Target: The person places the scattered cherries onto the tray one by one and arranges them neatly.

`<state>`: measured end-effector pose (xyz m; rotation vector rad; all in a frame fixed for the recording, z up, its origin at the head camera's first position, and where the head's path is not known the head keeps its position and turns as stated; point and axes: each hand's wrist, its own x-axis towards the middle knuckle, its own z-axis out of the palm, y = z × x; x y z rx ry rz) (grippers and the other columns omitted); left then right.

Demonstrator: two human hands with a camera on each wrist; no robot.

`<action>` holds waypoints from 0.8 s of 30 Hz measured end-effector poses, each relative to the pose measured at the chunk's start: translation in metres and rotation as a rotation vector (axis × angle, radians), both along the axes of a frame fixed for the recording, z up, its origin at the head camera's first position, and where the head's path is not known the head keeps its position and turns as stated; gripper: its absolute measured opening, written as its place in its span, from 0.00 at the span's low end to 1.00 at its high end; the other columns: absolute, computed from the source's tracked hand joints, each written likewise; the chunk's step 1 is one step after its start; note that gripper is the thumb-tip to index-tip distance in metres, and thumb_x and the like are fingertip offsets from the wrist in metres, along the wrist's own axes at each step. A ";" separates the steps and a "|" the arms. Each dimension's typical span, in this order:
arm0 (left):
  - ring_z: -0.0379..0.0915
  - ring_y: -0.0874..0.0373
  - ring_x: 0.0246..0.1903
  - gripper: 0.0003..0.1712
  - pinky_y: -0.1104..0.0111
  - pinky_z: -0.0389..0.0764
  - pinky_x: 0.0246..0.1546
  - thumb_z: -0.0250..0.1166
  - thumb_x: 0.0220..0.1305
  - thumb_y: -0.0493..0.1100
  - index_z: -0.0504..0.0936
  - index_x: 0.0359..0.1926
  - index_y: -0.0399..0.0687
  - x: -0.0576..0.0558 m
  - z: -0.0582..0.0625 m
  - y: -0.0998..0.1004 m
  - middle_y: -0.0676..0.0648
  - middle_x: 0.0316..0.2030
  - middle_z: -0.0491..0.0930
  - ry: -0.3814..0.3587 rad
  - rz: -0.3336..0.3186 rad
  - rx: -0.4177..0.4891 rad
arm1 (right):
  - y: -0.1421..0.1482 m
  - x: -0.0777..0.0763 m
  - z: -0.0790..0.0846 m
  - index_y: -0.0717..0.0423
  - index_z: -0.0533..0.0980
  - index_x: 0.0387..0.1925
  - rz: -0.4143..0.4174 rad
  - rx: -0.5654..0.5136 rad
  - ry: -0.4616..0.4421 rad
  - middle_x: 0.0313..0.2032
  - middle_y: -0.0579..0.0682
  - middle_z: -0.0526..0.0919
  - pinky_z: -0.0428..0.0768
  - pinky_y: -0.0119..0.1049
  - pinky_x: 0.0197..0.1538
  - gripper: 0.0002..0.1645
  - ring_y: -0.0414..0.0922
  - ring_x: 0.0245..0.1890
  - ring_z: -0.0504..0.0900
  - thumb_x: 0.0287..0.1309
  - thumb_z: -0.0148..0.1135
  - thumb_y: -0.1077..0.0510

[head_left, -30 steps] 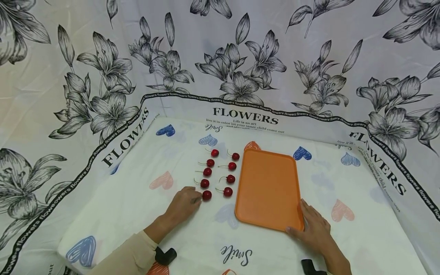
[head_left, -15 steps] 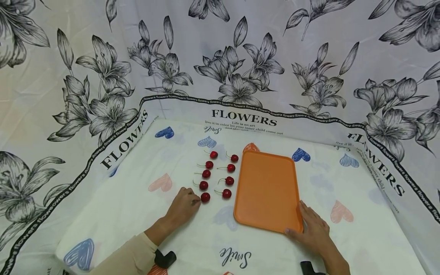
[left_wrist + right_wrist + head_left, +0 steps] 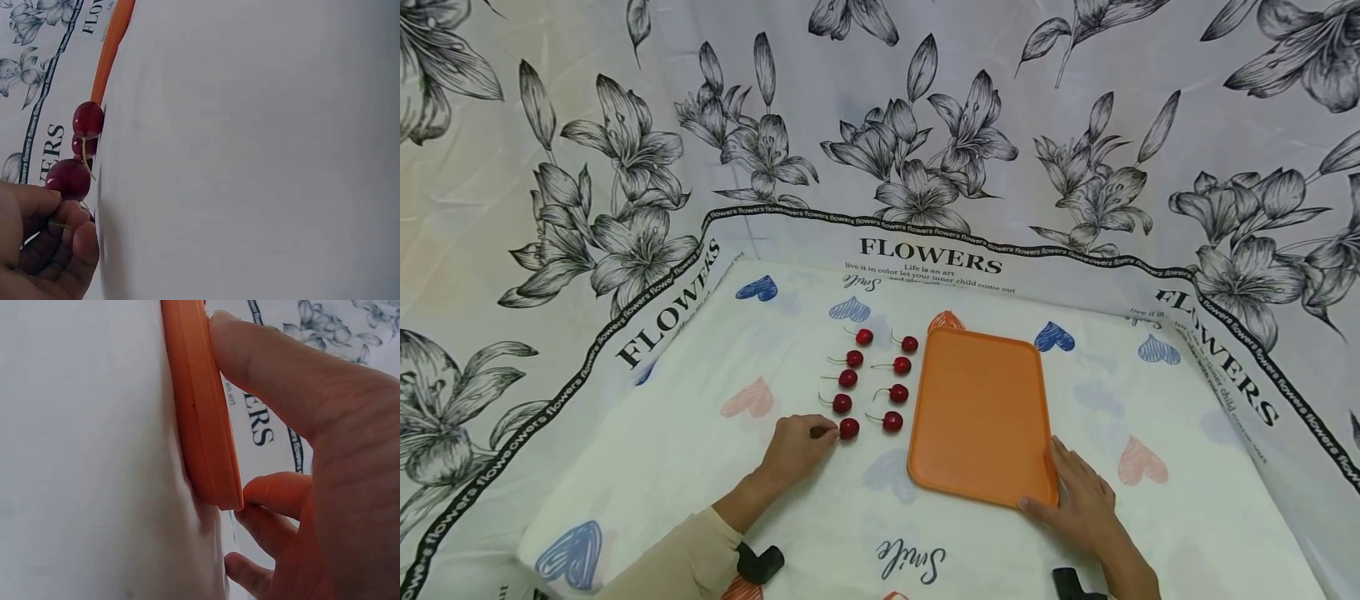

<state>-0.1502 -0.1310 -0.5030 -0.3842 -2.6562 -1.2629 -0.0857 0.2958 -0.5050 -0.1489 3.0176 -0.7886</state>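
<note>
Two rows of red cherries with stems lie on the table to the left of an orange rectangular tray (image 3: 981, 412). My left hand (image 3: 797, 448) is at the near end of the left row. Its thumb and fingertips pinch the nearest cherry (image 3: 849, 428) by its stem; in the left wrist view that cherry (image 3: 69, 180) sits right at the fingertips, the green stem passing between them. My right hand (image 3: 1081, 498) holds the tray's near right corner, thumb at the front edge and fingers along the right side. The right wrist view shows the thumb and a fingertip against the rim (image 3: 228, 444).
A white cloth printed with hearts (image 3: 748, 398) and the word Smile covers the table. Behind it hangs a flower-printed sheet (image 3: 917, 150). The right row's nearest cherry (image 3: 892, 421) lies between the pinched one and the tray. Black straps (image 3: 762, 565) sit at both wrists.
The left hand's fingers have shifted slightly, and a gap now shows between thumb and index finger. The pinched cherry has edged a little toward the tray. The right hand and tray stay put.
</note>
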 end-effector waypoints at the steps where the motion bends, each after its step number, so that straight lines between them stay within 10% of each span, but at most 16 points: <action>1: 0.77 0.63 0.27 0.01 0.68 0.78 0.31 0.70 0.56 0.35 0.87 0.29 0.41 -0.001 0.003 0.001 0.56 0.24 0.83 -0.029 0.008 0.035 | 0.000 0.000 0.001 0.67 0.55 0.71 0.002 -0.001 0.001 0.70 0.63 0.55 0.48 0.70 0.54 0.62 0.67 0.66 0.53 0.47 0.69 0.34; 11: 0.80 0.48 0.26 0.03 0.66 0.81 0.28 0.67 0.60 0.32 0.85 0.33 0.34 -0.017 0.035 0.017 0.35 0.28 0.82 -0.278 0.006 0.428 | 0.002 0.001 0.001 0.68 0.54 0.71 0.015 -0.012 -0.001 0.70 0.64 0.55 0.48 0.71 0.53 0.61 0.66 0.66 0.53 0.49 0.68 0.35; 24: 0.79 0.48 0.26 0.05 0.66 0.81 0.30 0.65 0.63 0.34 0.84 0.34 0.34 -0.045 0.063 0.073 0.41 0.27 0.81 -0.326 -0.033 0.537 | 0.001 0.001 0.000 0.67 0.54 0.71 0.014 -0.026 -0.009 0.70 0.64 0.56 0.46 0.71 0.54 0.62 0.65 0.67 0.53 0.48 0.68 0.34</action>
